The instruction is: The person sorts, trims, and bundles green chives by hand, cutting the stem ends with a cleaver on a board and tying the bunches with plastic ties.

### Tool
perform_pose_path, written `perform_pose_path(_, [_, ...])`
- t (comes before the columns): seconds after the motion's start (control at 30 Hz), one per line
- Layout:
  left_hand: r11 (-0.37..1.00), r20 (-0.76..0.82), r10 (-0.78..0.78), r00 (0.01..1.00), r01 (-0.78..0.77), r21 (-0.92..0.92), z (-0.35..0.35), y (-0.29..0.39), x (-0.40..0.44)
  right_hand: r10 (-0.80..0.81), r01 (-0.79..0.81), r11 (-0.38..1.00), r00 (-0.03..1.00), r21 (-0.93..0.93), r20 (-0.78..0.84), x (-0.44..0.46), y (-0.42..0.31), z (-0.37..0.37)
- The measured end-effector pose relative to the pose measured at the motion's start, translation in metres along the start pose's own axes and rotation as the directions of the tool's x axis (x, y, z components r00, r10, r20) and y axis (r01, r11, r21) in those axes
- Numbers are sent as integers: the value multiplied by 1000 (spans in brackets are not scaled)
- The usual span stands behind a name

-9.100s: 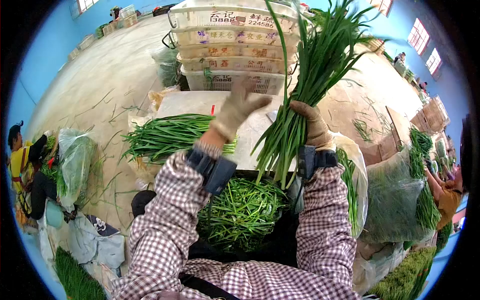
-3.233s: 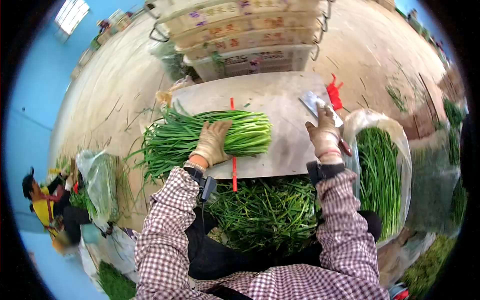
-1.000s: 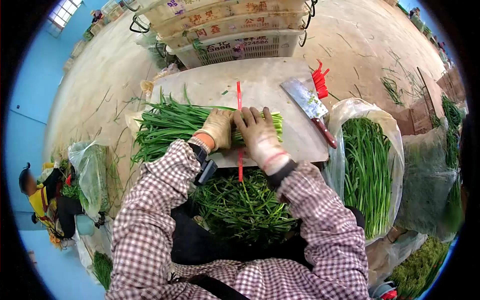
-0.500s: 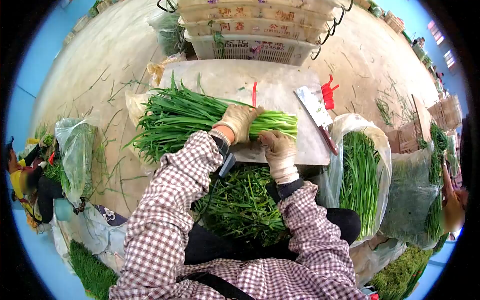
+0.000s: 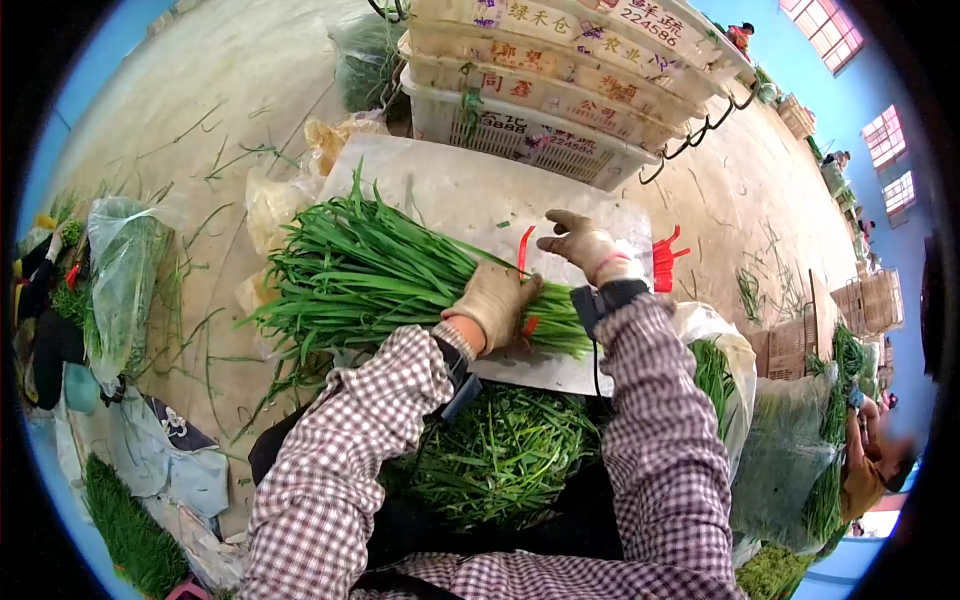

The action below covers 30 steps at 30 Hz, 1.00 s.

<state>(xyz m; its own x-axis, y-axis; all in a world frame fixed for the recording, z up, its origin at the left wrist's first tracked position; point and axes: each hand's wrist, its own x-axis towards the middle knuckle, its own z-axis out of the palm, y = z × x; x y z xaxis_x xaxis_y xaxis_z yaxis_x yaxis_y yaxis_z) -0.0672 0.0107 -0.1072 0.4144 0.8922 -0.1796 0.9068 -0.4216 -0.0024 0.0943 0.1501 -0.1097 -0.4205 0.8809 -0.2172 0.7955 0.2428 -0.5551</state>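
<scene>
My left hand (image 5: 495, 305), in a tan glove, is closed around a bunch of garlic chives (image 5: 370, 265) lying on the pale board (image 5: 420, 165). The leafy ends spread left and the pale cut ends point right. A red tie (image 5: 525, 250) stands up behind the bunch, and its other end shows at the near side below my fingers. My right hand (image 5: 585, 245), also gloved, is raised off the bunch beside the tie, its fingers apart and holding nothing. Several red ties (image 5: 666, 260) lie at the board's right edge. The knife is mostly hidden by my right arm.
Stacked white crates (image 5: 530, 135) stand behind the board. Loose green leaves (image 5: 505, 455) fill the space below it. A plastic bag of chives (image 5: 715, 380) stands at the right, partly behind my sleeve. Another bag (image 5: 125, 280) is at the left. A person (image 5: 868, 450) sits far right.
My right hand has left the cut ends, moving up and away and opening. My left hand still grips the bunch. The tie's near end now shows. The view has tilted and turned.
</scene>
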Motion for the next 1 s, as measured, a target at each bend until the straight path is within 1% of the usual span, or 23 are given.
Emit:
perform_pose_path(0.07, [1000, 42, -7, 999, 8, -30, -1, 0, 1, 49, -49, 999, 994, -4, 96, 24, -2, 14])
perform_pose_path(0.13, [1000, 56, 14, 998, -13, -20, 4, -1, 6, -31, -28, 981, 955, 194, 294, 57, 38, 36])
perform_pose_path(0.17, [999, 56, 22, 998, -24, 38, 3, -1, 6, 95, -203, 924, 942, 323, 322, 59, 26, 36])
perform_pose_path(0.23, [987, 60, 45, 997, -53, 149, -5, 0, -1, -37, -53, 899, 980, 435, 198, 26, 14, 11])
perform_pose_path(0.27, [977, 62, 56, 997, -68, 204, -10, 2, -6, 89, -212, 836, 963, 507, 255, 10, -3, -5])
perform_pose_path(0.3, [983, 78, 58, 995, -71, 167, -18, 2, -11, 73, -189, 879, 961, 437, 268, -5, -17, -17])
perform_pose_path(0.33, [988, 91, 62, 994, -74, 132, -26, 1, -13, 15, -127, 899, 965, 418, 261, -14, -14, -19])
perform_pose_path(0.4, [985, 43, 80, 996, -85, 149, -7, 2, -6, -108, 5, 927, 961, 374, 254, -34, -7, -21])
perform_pose_path(0.43, [991, 39, 79, 996, -83, 104, -8, 2, -6, -80, -53, 837, 973, 545, 217, -47, -8, -15])
perform_pose_path(0.47, [995, 35, 78, 996, -80, 58, -9, 3, -6, 1, -89, 859, 985, 503, 172, -59, -10, -11])
perform_pose_path(0.5, [998, 50, 69, 996, -69, -9, -8, 3, -5, 10, -86, 847, 989, 524, 146, -70, -14, -7])
perform_pose_path(0.53, [988, -44, 91, 995, -96, -125, -7, -2, -6, 18, -81, 835, 992, 544, 121, -78, -15, -3])
perform_pose_path(0.6, [936, -45, 1, 999, -17, -351, -19, 0, -14, 3, -31, 835, 999, 550, 52, -84, -14, 8])
perform_pose_path(0.63, [930, -5, -48, 999, 43, -365, -26, 4, -18, -16, -8, 866, 999, 499, 44, -85, -10, 15])
perform_pose_path(0.67, [920, 34, -100, 994, 106, -377, -32, 7, -21, -38, 18, 895, 999, 445, 38, -84, -6, 20])
perform_pose_path(0.7, [905, 72, -155, 985, 171, -389, -37, 9, -22, -27, 13, 908, 999, 419, 28, -91, -17, 17])
perform_pose_path(0.77, [940, 147, -88, 985, 131, -316, -46, 12, -20, -9, 3, 931, 1000, 366, 15, -110, -46, 12])
perform_pose_path(0.8, [953, 188, -59, 980, 111, -280, -50, 12, -18, -17, 13, 948, 1000, 318, 9, -108, -40, 18])
perform_pose_path(0.83, [959, 199, -50, 979, 103, -265, -37, 12, -8, -21, 19, 962, 1000, 273, 5, -104, -32, 29])
perform_pose_path(0.87, [959, 271, -105, 957, 170, -227, -23, 14, 7, -23, 22, 973, 1000, 229, -1, -99, -21, 40])
perform_pose_path(0.9, [976, 268, -103, 958, 149, -158, -23, 13, 11, -56, 51, 994, 997, 101, 48, -98, -21, 41])
perform_pose_path(0.97, [997, 81, -10, 997, 16, -78, -7, 10, 11, -63, 70, 979, 997, 191, -45, -110, -16, 52])
perform_pose_path(1.0, [995, 96, 13, 995, -4, -96, -10, 10, 8, -62, 82, 969, 994, 233, -92, -115, -14, 57])
